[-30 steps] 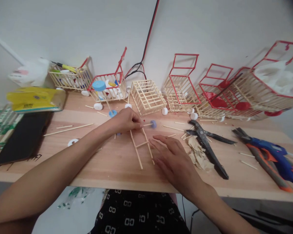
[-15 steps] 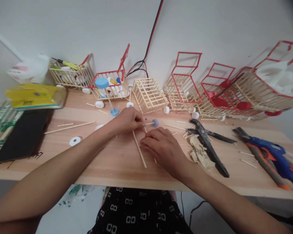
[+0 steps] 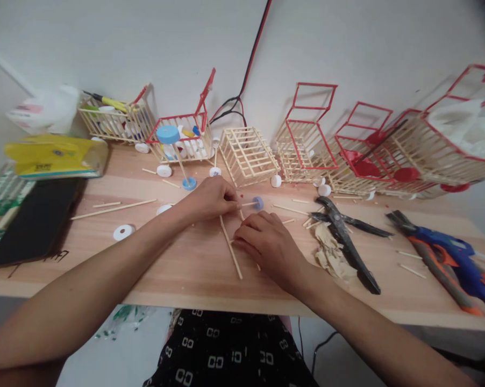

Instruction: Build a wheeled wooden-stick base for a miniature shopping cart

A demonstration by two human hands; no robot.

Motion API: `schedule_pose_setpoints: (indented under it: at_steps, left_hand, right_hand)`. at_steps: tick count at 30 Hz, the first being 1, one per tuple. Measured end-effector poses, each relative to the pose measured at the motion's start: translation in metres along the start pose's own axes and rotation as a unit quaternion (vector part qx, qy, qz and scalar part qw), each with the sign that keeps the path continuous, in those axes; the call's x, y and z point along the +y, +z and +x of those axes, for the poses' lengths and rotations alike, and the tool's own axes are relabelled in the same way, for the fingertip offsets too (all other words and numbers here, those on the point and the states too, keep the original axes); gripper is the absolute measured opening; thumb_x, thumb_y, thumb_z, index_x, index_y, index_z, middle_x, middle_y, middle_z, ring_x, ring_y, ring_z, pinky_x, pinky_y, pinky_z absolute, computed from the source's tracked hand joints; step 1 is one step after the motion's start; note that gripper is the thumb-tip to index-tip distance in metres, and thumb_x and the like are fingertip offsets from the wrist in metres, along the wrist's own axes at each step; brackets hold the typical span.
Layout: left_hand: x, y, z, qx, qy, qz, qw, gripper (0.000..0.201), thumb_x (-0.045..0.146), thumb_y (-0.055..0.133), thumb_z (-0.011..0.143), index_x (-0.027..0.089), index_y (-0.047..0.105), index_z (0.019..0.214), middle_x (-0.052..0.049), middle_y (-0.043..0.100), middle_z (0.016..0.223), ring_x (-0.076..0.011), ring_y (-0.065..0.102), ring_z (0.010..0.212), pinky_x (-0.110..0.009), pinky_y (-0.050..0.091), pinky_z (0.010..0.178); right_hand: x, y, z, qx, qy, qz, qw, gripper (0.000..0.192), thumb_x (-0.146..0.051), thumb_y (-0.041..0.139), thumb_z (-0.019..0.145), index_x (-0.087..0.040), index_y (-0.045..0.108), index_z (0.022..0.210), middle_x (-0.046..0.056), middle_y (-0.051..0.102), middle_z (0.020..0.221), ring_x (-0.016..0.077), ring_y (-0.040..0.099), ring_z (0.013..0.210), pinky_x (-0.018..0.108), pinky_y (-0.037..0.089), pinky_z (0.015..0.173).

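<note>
A pale stick frame [image 3: 231, 247], ladder-like with two long rails, lies flat on the table, its near rail end poking out just left of the right hand [image 3: 266, 244] that covers its rungs, its far end under the left hand [image 3: 212, 198], whose fingertips pinch a short stick tipped with a blue cap [image 3: 258, 202].

No words or numbers are clear enough to read. The yellow packet [image 3: 52, 157] at the left of the table has small dark print on its front, but it is too blurry to make out. The white bag [image 3: 41, 110] behind it has a pink mark that is just a smudge. The black cloth [image 3: 230, 349] below the table edge has a pattern of little white squares, not letters.
</note>
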State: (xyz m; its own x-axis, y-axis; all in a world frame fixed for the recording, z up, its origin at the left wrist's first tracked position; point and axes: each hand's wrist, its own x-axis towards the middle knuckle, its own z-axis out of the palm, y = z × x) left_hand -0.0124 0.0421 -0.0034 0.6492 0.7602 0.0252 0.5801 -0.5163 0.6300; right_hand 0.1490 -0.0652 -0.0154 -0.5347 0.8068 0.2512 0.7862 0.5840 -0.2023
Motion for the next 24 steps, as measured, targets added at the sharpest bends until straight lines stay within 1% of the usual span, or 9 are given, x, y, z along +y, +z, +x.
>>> schedule_pose_setpoints:
  at_steps: [8,17,20,22,24]
  left_hand:
    - [0.0005,-0.0003,-0.0006,-0.006,-0.009,0.008,1.0,0.014,0.018,0.064,0.072,0.013,0.071,0.061,0.003,0.057,0.049,-0.0086,0.046,0.052,-0.022,0.031,0.054]
    - [0.0015,-0.0004,-0.001,0.003,-0.003,0.009,1.0,0.013,0.018,0.064,0.071,0.015,0.071,0.06,0.004,0.054,0.046,-0.0085,0.045,0.05,-0.022,0.03,0.053]
    - [0.0025,-0.0003,-0.0011,0.006,-0.006,0.011,1.0,0.013,0.02,0.064,0.071,0.014,0.072,0.061,0.003,0.056,0.047,-0.0089,0.046,0.051,-0.022,0.03,0.053]
    - [0.003,-0.0006,-0.0012,0.003,-0.009,0.012,1.0,0.013,0.019,0.064,0.071,0.014,0.072,0.063,0.003,0.057,0.048,-0.0092,0.047,0.052,-0.022,0.03,0.053]
    - [0.003,-0.0009,-0.0013,-0.001,-0.01,0.012,1.0,0.013,0.018,0.063,0.07,0.014,0.072,0.062,0.003,0.057,0.047,-0.0093,0.047,0.052,-0.022,0.03,0.053]
  right_hand:
    - [-0.0022,0.0001,-0.0004,0.001,-0.005,0.001,1.0,0.017,-0.025,0.058,0.09,-0.015,0.066,0.077,0.006,0.063,0.084,0.0197,0.051,0.083,0.032,0.037,0.077]
    - [-0.0066,0.0006,-0.0014,0.007,0.009,-0.023,1.0,0.018,-0.024,0.058,0.089,-0.016,0.065,0.074,0.006,0.062,0.083,0.0194,0.05,0.082,0.033,0.038,0.076]
    - [-0.0077,0.0023,-0.0019,0.008,0.012,-0.022,1.0,0.018,-0.022,0.057,0.089,-0.016,0.064,0.074,0.007,0.062,0.083,0.0193,0.051,0.082,0.033,0.039,0.077]
    - [-0.0072,0.0027,-0.0029,0.014,0.014,-0.01,1.0,0.017,-0.022,0.057,0.09,-0.017,0.066,0.076,0.007,0.062,0.083,0.0196,0.052,0.083,0.034,0.039,0.077]
    - [-0.0046,0.0012,-0.0049,0.031,0.009,0.024,0.999,0.015,-0.022,0.056,0.09,-0.018,0.068,0.083,0.006,0.064,0.088,0.0199,0.053,0.087,0.034,0.04,0.079]
